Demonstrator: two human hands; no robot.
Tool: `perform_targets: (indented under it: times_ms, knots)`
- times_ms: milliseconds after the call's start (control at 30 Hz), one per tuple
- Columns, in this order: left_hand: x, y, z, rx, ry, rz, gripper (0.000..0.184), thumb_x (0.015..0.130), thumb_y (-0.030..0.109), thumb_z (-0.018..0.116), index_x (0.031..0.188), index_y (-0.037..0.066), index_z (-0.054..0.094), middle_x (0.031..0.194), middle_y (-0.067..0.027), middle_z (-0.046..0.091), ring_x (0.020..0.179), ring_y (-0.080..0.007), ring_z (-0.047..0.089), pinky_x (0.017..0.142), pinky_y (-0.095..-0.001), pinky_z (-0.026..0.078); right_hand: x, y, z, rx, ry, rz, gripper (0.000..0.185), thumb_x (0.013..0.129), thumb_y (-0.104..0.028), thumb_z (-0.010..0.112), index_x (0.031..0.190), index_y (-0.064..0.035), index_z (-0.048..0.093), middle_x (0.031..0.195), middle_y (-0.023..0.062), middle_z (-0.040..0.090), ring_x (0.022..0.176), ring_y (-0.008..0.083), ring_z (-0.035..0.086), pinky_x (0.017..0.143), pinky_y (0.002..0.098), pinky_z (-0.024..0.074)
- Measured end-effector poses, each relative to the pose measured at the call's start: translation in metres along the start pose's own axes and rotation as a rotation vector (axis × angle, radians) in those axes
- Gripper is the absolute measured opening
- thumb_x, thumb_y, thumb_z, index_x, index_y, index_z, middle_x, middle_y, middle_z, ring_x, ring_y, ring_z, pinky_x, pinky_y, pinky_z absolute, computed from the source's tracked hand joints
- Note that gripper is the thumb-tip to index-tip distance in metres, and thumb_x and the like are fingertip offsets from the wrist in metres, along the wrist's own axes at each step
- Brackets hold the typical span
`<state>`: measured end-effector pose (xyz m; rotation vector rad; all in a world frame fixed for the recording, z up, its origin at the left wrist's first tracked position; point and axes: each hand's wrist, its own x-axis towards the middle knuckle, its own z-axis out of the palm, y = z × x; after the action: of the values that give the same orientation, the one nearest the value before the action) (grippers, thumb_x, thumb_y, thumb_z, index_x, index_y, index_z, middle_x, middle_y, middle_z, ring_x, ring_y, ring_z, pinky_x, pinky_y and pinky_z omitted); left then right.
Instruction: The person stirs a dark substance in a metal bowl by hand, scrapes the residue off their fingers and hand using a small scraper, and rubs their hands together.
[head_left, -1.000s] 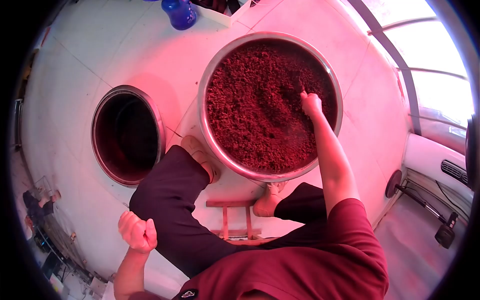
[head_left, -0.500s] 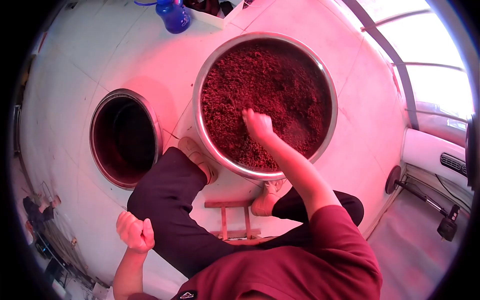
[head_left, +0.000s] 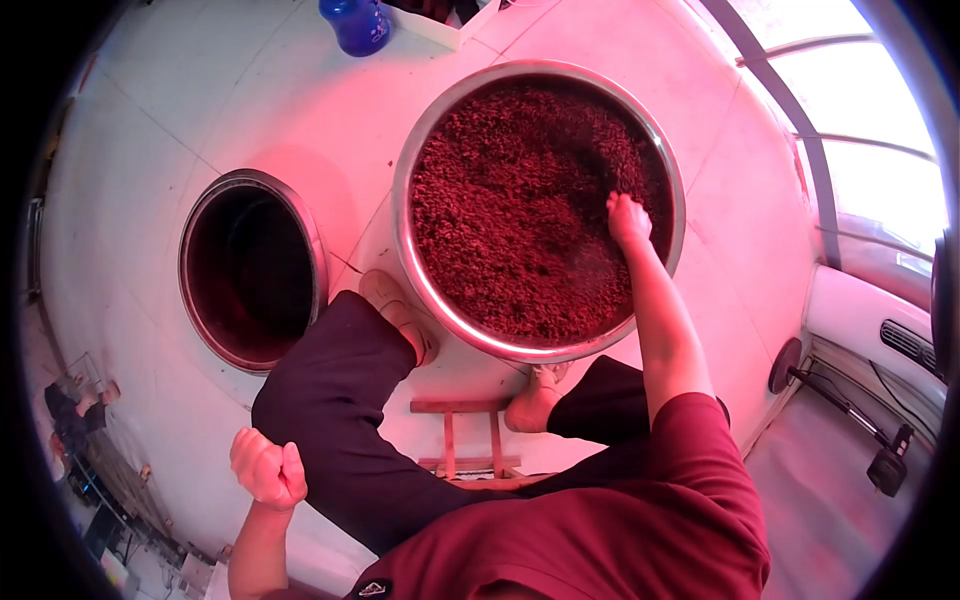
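A large round metal basin (head_left: 402, 215) holds a mass of dark red, grainy material (head_left: 500, 210). My right hand (head_left: 629, 218) is over the right part of that material, inside the rim, with its fingers closed; whatever they hold, if anything, is hidden. The surface beside the fingers looks darker and lower. My left hand (head_left: 268, 469) is a loose fist beside my left thigh, away from both vessels, and nothing shows in it.
A deep, dark round pot (head_left: 322, 270) stands left of the basin. Behind them are a blue bottle (head_left: 358, 27) and a pale box (head_left: 455, 38). A small wooden stool (head_left: 460, 406) is between my legs. At right lies a black-ended stand (head_left: 850, 412).
My right hand swept left across the basin half a second ago and is now back at its right side. The surface of the grainy material has shifted slightly. My left hand stays in place.
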<state>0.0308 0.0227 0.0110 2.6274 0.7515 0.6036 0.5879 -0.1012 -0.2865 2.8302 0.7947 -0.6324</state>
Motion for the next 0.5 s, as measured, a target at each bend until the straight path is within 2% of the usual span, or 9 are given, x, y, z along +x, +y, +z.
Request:
perform_targets:
  times_ms: [33, 100, 167, 200, 233, 267, 300, 367, 500]
  knots:
    - [0.000, -0.001, 0.000, -0.007, 0.004, 0.005, 0.025, 0.078, -0.001, 0.056, 0.063, 0.005, 0.036, 0.055, -0.0054, 0.029, 0.045, -0.0208, 0.027, 0.046, -0.0337, 0.021, -0.009, 0.009, 0.015, 0.030, -0.005, -0.041, 0.041, 0.093, -0.045, 0.045, 0.099, -0.0085, 0.060, 0.096, 0.0221, 0.065, 0.093, 0.0410, 0.063, 0.079, 0.0521, 0.0498]
    - [0.000, 0.000, 0.001, -0.020, 0.015, 0.014, 0.026, 0.078, -0.001, 0.056, 0.063, 0.005, 0.036, 0.054, -0.0053, 0.029, 0.045, -0.0208, 0.027, 0.046, -0.0337, 0.021, -0.028, 0.012, 0.050, 0.005, -0.039, -0.108, 0.032, 0.091, -0.038, 0.052, 0.107, -0.0123, 0.062, 0.096, 0.0169, 0.067, 0.090, 0.0364, 0.065, 0.078, 0.0486, 0.0524]
    - [0.000, 0.001, 0.004, -0.032, 0.028, 0.020, 0.026, 0.078, -0.002, 0.056, 0.063, 0.005, 0.036, 0.054, -0.0053, 0.029, 0.045, -0.0207, 0.027, 0.046, -0.0337, 0.020, -0.060, -0.011, 0.053, 0.200, -0.065, -0.169, 0.030, 0.091, -0.036, 0.054, 0.109, -0.0130, 0.061, 0.092, 0.0153, 0.068, 0.088, 0.0339, 0.065, 0.074, 0.0465, 0.0528]
    - [0.001, 0.003, 0.004, -0.037, 0.034, 0.021, 0.026, 0.077, -0.002, 0.056, 0.064, 0.005, 0.036, 0.054, -0.0053, 0.028, 0.045, -0.0207, 0.027, 0.046, -0.0337, 0.020, -0.069, -0.018, 0.066, 0.185, 0.029, -0.299, 0.030, 0.089, -0.034, 0.055, 0.109, -0.0130, 0.061, 0.089, 0.0155, 0.068, 0.084, 0.0345, 0.066, 0.071, 0.0466, 0.0528]
    - [0.001, 0.004, 0.004, -0.039, 0.043, 0.023, 0.026, 0.077, -0.002, 0.056, 0.064, 0.005, 0.035, 0.054, -0.0053, 0.028, 0.045, -0.0206, 0.027, 0.046, -0.0337, 0.020, -0.085, -0.032, 0.059, 0.164, 0.026, -0.396, 0.030, 0.088, -0.035, 0.055, 0.107, -0.0126, 0.061, 0.089, 0.0159, 0.067, 0.081, 0.0361, 0.065, 0.069, 0.0483, 0.0526]
    - [0.001, 0.006, 0.004, -0.035, 0.038, 0.021, 0.026, 0.077, -0.002, 0.056, 0.064, 0.006, 0.035, 0.054, -0.0053, 0.028, 0.045, -0.0206, 0.027, 0.046, -0.0338, 0.020, -0.099, -0.047, 0.051, 0.081, -0.058, -0.388, 0.029, 0.089, -0.036, 0.053, 0.102, -0.0116, 0.059, 0.086, 0.0173, 0.067, 0.078, 0.0366, 0.065, 0.067, 0.0495, 0.0522]
    - [0.001, 0.007, 0.005, -0.028, 0.034, 0.018, 0.026, 0.077, -0.003, 0.056, 0.064, 0.006, 0.035, 0.054, -0.0053, 0.028, 0.045, -0.0206, 0.027, 0.046, -0.0339, 0.020, -0.109, -0.051, 0.060, 0.101, -0.015, -0.484, 0.029, 0.090, -0.037, 0.051, 0.095, -0.0089, 0.057, 0.077, 0.0185, 0.066, 0.074, 0.0369, 0.065, 0.064, 0.0506, 0.0518]
    - [0.001, 0.010, 0.005, -0.020, 0.036, 0.021, 0.026, 0.076, -0.003, 0.056, 0.064, 0.006, 0.035, 0.054, -0.0052, 0.028, 0.045, -0.0206, 0.027, 0.046, -0.0339, 0.020, -0.134, -0.056, 0.072, 0.154, 0.084, -0.533, 0.031, 0.090, -0.038, 0.053, 0.087, -0.0067, 0.052, 0.061, 0.0165, 0.062, 0.059, 0.0368, 0.063, 0.054, 0.0499, 0.0504]
    - [0.000, 0.012, 0.007, 0.000, 0.042, 0.037, 0.027, 0.076, -0.003, 0.056, 0.063, 0.006, 0.034, 0.054, -0.0051, 0.028, 0.045, -0.0206, 0.027, 0.046, -0.0340, 0.020, -0.141, -0.069, 0.064, 0.130, 0.095, -0.596, 0.030, 0.090, -0.037, 0.053, 0.086, -0.0074, 0.051, 0.060, 0.0169, 0.061, 0.057, 0.0359, 0.063, 0.051, 0.0485, 0.0496]
